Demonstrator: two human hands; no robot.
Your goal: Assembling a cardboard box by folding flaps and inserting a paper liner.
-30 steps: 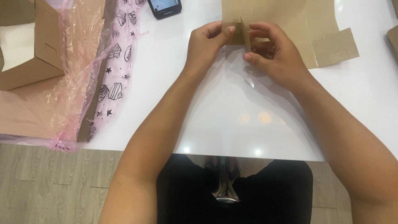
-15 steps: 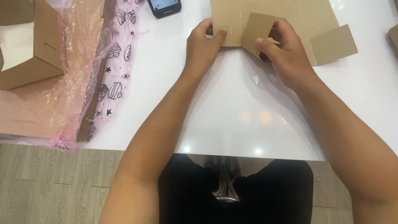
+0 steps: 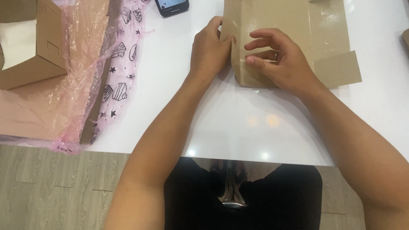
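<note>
Home or small packing spot: white table (image 3: pixel 255 123), wood-look floor (image 3: pixel 51 187), folded cardboard boxes (image 3: pixel 38 51).

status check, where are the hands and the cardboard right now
Left hand pressing cardboard sheet at its left edge. Right hand flat on top. Phone lies apart; nothing in the way.

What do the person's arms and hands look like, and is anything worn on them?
Both forearms are bare, with no sleeves, watch or bracelet in view. The left hand wears no gloves or rings that can be seen. The right hand has a thin ring on one finger; its colour is hard to tell. The fingernails look short and unpainted.
</note>
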